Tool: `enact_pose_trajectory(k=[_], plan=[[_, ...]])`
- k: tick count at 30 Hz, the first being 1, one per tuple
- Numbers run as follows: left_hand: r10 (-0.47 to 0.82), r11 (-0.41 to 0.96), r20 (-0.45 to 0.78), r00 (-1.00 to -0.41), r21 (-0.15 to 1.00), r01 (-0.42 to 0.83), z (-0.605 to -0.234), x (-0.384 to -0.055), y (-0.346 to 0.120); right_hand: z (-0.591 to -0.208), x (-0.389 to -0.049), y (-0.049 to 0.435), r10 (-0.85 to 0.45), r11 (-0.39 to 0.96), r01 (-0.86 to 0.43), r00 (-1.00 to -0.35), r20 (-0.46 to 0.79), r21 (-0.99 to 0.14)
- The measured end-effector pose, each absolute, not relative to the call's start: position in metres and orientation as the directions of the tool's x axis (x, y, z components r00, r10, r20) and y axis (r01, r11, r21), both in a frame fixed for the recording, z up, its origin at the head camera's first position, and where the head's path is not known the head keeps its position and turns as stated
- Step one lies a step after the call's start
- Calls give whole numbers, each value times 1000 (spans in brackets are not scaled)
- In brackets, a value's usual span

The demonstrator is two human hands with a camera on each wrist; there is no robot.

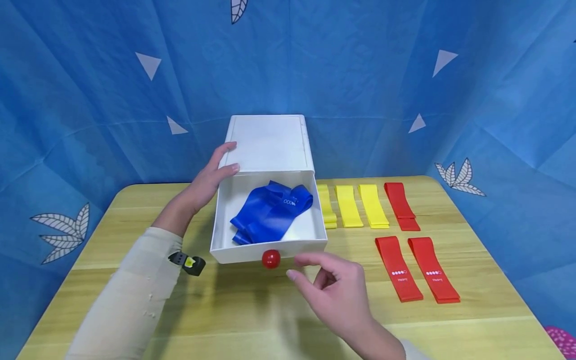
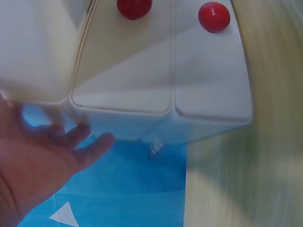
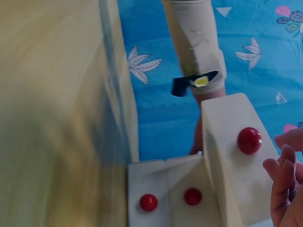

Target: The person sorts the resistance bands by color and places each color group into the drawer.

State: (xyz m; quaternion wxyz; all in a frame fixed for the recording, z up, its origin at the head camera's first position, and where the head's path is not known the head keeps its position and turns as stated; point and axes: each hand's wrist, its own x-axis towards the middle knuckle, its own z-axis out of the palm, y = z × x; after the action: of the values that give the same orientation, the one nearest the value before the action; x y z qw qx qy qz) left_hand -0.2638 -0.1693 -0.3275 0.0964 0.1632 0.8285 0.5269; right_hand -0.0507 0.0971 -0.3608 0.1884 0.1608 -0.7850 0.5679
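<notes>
The left hand (image 1: 209, 177) reaches forward and rests on the white box (image 1: 270, 142), fingers loose against its side and top. A blue heap of band (image 1: 265, 212) lies in the pulled-out drawer (image 1: 243, 254). Just beside the red knob (image 1: 271, 259), the right hand (image 1: 339, 292) curls softly, thumb and pointer apart, holding nothing.
</notes>
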Motion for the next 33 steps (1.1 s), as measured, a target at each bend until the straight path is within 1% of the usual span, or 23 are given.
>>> enact_pose_trajectory(k=[10,22,26,33], plan=[[377,385,19,-926,906,175,-328,-263,-170,-369,-55,86,-33,337,-455,-881,472,-825],[384,374,29,-923,909,184,-328,-264,-170,-375,-62,76,-22,307,-548,-821,570,-778],[380,378,22,-925,909,177,-327,-263,-170,-376,-64,74,-14,303,-556,-815,580,-774],[381,372,20,-924,912,173,-327,-263,-169,-379,-67,70,-2,336,-557,-807,591,-759]])
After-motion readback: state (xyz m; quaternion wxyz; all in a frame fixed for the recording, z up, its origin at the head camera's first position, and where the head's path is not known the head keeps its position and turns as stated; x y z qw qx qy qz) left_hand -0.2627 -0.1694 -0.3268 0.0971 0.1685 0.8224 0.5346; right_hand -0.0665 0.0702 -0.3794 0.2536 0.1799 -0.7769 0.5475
